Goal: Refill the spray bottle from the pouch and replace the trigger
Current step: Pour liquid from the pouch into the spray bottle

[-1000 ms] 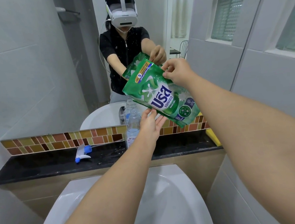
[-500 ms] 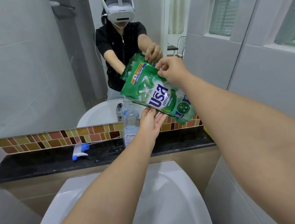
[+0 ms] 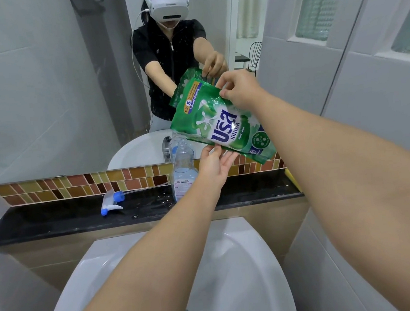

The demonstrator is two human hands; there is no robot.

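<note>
Pouch [image 3: 221,126]: corner now nearer bottle [image 3: 184,174] mouth.
Right hand [image 3: 240,90]: pinching top edge.
Left hand [image 3: 215,167]: straight fingers under it.
Bottle: uncapped, 7 o'clock of pouch.
Pour: tilt slowly, corner over neck.

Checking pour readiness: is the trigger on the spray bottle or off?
Off. The spray bottle neck is bare; the trigger lies on the black ledge, apart.

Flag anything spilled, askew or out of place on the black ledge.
Liquid is spilled on the black ledge: droplets and wet patches glisten around the base of the open spray bottle. The trigger lies on its side to the left, its tube trailing toward the bottle. The bottle itself stands upright.
</note>
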